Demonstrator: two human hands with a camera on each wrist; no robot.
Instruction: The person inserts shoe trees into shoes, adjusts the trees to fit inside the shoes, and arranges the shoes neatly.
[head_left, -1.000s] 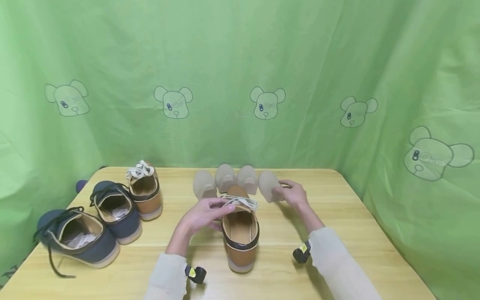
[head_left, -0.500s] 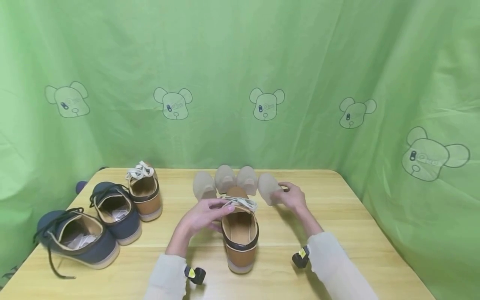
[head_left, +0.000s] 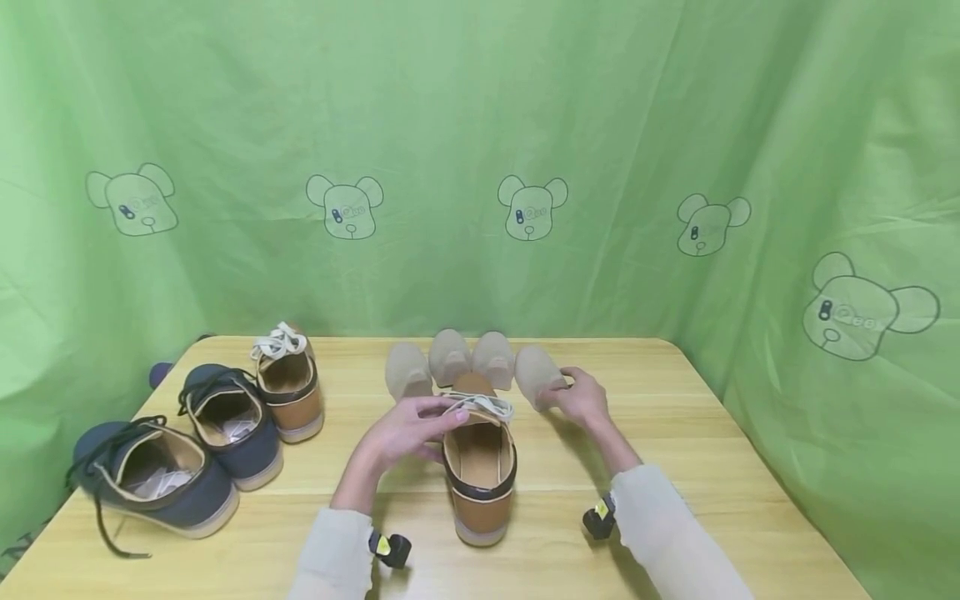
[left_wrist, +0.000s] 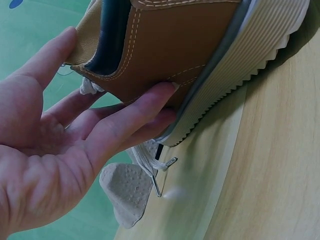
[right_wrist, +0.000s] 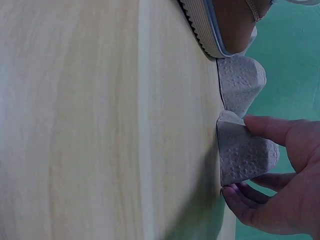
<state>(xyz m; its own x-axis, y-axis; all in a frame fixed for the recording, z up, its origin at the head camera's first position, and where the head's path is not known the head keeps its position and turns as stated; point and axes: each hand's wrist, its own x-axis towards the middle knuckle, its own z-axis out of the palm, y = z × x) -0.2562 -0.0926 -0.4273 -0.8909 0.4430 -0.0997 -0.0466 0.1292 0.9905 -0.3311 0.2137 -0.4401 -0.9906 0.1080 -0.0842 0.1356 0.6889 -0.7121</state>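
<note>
A brown lace-up shoe [head_left: 480, 512] with white laces points away from me, its opening showing a tan lining. My left hand [head_left: 408, 429] grips it from the left side, thumb by the tongue and fingers along the brown upper [left_wrist: 175, 40]. To the right, my right hand [head_left: 585, 398] pinches a grey moulded-pulp shoe insert [right_wrist: 245, 150] between thumb and fingers. That insert stands on the table and leans slightly. Two more inserts [head_left: 450, 354] [head_left: 492, 358] are side by side behind the shoe's toe, and another insert [head_left: 407, 367] is left of them.
At the left of the wooden table [head_left: 637, 517] stand two navy shoes [head_left: 161, 475] [head_left: 232, 417] with dark laces and clear packing inside. Beyond them is a second brown shoe [head_left: 291, 383]. A green curtain [head_left: 442, 100] closes off the back and sides.
The right hand has shifted the pulp insert it holds slightly nearer to me. My left hand and the brown shoe have stayed in place.
</note>
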